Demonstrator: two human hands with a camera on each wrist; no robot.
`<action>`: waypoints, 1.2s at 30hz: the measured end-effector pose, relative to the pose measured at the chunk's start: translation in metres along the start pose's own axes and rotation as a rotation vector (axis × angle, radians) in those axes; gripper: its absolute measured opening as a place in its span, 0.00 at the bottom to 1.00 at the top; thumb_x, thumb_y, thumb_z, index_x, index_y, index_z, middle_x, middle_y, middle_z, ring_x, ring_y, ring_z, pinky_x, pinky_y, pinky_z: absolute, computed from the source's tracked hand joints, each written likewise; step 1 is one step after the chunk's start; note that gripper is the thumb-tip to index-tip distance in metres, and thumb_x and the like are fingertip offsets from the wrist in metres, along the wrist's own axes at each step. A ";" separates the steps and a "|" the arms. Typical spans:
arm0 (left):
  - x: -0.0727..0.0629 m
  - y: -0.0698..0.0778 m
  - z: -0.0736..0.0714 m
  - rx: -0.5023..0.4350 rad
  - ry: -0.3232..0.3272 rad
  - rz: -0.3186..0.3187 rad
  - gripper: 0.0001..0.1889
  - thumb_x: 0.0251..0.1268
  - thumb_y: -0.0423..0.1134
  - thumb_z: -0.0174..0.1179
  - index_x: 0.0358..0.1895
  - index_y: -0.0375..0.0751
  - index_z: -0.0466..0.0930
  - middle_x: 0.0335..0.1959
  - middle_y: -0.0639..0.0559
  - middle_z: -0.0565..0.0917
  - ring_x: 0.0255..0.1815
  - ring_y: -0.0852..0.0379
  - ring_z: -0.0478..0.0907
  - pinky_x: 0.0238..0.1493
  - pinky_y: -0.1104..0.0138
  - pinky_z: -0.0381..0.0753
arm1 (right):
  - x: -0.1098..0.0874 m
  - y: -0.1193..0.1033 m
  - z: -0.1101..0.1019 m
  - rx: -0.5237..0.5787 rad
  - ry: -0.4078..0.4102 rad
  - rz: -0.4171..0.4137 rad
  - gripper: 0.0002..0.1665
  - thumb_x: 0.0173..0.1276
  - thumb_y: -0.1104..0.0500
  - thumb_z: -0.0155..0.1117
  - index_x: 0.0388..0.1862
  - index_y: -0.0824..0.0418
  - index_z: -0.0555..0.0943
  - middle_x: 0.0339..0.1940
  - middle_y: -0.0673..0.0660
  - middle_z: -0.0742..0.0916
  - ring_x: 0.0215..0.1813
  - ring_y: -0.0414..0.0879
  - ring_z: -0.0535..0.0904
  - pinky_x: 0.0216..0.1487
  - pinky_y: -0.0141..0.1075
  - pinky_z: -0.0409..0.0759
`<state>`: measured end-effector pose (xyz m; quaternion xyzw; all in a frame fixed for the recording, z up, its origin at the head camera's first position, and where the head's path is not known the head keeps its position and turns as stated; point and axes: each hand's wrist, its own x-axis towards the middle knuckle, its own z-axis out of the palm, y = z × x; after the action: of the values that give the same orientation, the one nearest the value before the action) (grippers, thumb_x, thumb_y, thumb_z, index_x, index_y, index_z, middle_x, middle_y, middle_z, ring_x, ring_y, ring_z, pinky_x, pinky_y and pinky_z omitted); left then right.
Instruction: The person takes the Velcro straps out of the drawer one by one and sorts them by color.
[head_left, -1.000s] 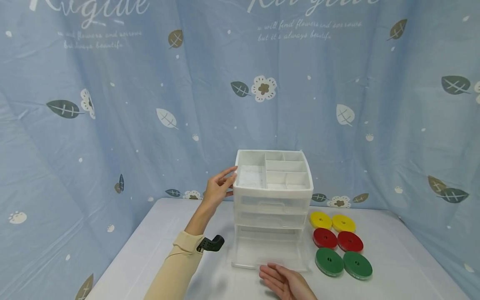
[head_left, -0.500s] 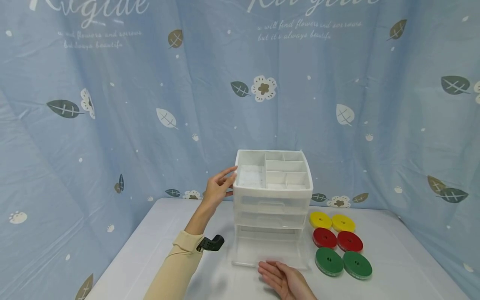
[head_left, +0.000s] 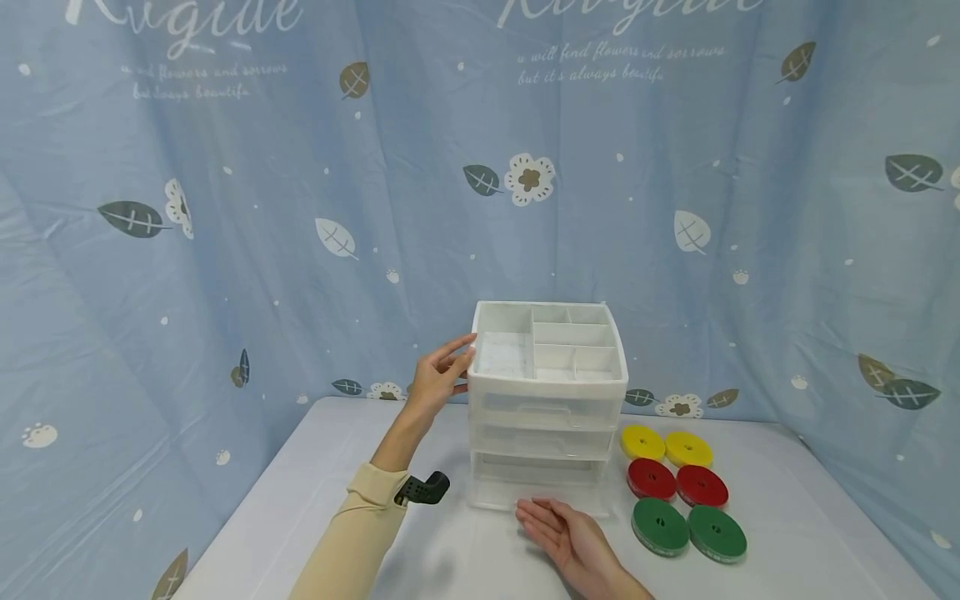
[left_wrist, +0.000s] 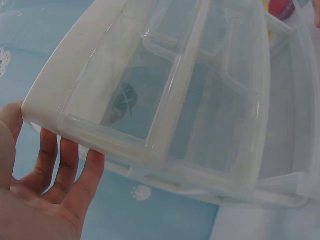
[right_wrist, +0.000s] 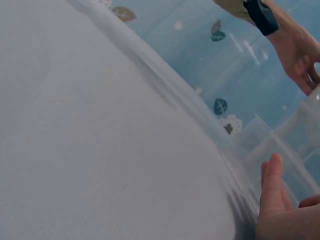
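A white plastic drawer unit with translucent drawers and a divided top tray stands on the table. My left hand rests against its upper left side, fingers extended; in the left wrist view several fingertips touch the frame near a corner. The bottom drawer sticks out a little, while the two above it sit flush. My right hand is at this drawer's front, palm turned sideways and fingers straight, fingertips right at its front edge. In the right wrist view these fingers overlap the clear plastic.
Right of the unit lie two yellow rolls, two red rolls and two green rolls, arranged in pairs on the white table. A blue patterned curtain hangs behind and at both sides.
The bottom drawer has slid inward, away from me, with my right hand moving forward at its front. My left hand has stayed on the unit's side.
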<state>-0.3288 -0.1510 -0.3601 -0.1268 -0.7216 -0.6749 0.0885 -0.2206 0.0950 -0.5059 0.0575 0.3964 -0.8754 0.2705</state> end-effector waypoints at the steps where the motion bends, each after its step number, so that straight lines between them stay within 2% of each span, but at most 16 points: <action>1: 0.000 0.000 0.000 0.002 0.002 -0.001 0.19 0.71 0.49 0.59 0.63 0.61 0.78 0.44 0.37 0.80 0.38 0.59 0.81 0.49 0.54 0.88 | 0.002 -0.001 0.001 0.004 0.014 -0.002 0.32 0.84 0.55 0.35 0.76 0.74 0.50 0.63 0.66 0.81 0.65 0.54 0.79 0.71 0.41 0.72; 2: 0.001 -0.004 0.000 0.005 0.009 0.008 0.18 0.70 0.50 0.60 0.62 0.63 0.78 0.43 0.39 0.81 0.38 0.59 0.81 0.48 0.55 0.88 | 0.004 -0.001 0.001 0.007 0.024 -0.007 0.31 0.84 0.55 0.35 0.76 0.74 0.50 0.62 0.67 0.82 0.65 0.54 0.78 0.71 0.41 0.73; 6: 0.002 -0.004 0.000 0.005 0.013 0.008 0.18 0.70 0.50 0.60 0.61 0.63 0.79 0.42 0.40 0.81 0.37 0.59 0.82 0.47 0.56 0.89 | 0.012 -0.003 0.003 0.018 0.058 -0.026 0.30 0.84 0.55 0.34 0.75 0.74 0.51 0.59 0.67 0.84 0.63 0.55 0.80 0.69 0.41 0.75; 12: 0.002 -0.004 0.001 0.004 0.025 0.014 0.18 0.70 0.50 0.60 0.61 0.61 0.79 0.40 0.44 0.82 0.36 0.59 0.81 0.45 0.58 0.90 | 0.022 -0.006 0.003 0.015 0.030 -0.073 0.30 0.84 0.56 0.32 0.75 0.74 0.50 0.58 0.66 0.84 0.61 0.52 0.82 0.69 0.40 0.76; 18: 0.003 -0.006 0.001 0.009 0.020 0.014 0.19 0.69 0.51 0.60 0.62 0.60 0.79 0.43 0.38 0.81 0.37 0.59 0.82 0.46 0.56 0.89 | 0.031 -0.009 0.003 0.023 0.010 -0.125 0.30 0.83 0.57 0.33 0.74 0.76 0.49 0.55 0.66 0.85 0.58 0.51 0.84 0.66 0.39 0.78; 22: 0.003 -0.007 0.000 0.014 0.016 0.006 0.20 0.69 0.52 0.60 0.63 0.60 0.78 0.46 0.35 0.81 0.38 0.58 0.81 0.48 0.55 0.89 | 0.037 -0.011 0.003 0.025 0.013 -0.144 0.28 0.83 0.57 0.34 0.72 0.76 0.53 0.54 0.65 0.86 0.58 0.52 0.83 0.66 0.39 0.78; 29: 0.003 -0.007 0.000 0.022 0.020 0.001 0.19 0.68 0.53 0.61 0.61 0.65 0.79 0.41 0.43 0.82 0.39 0.57 0.81 0.46 0.57 0.89 | 0.043 -0.014 0.005 0.029 0.027 -0.158 0.27 0.83 0.58 0.35 0.70 0.76 0.55 0.53 0.65 0.86 0.57 0.53 0.84 0.66 0.39 0.78; 36: 0.002 -0.006 0.000 0.016 0.021 0.013 0.18 0.69 0.52 0.60 0.61 0.65 0.79 0.38 0.47 0.81 0.38 0.57 0.82 0.45 0.58 0.89 | 0.047 -0.014 0.008 0.040 0.008 -0.164 0.28 0.83 0.59 0.33 0.72 0.77 0.52 0.53 0.66 0.86 0.57 0.52 0.84 0.67 0.41 0.77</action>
<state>-0.3327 -0.1510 -0.3656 -0.1237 -0.7252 -0.6696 0.1016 -0.2667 0.0761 -0.5059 0.0339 0.3832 -0.9022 0.1950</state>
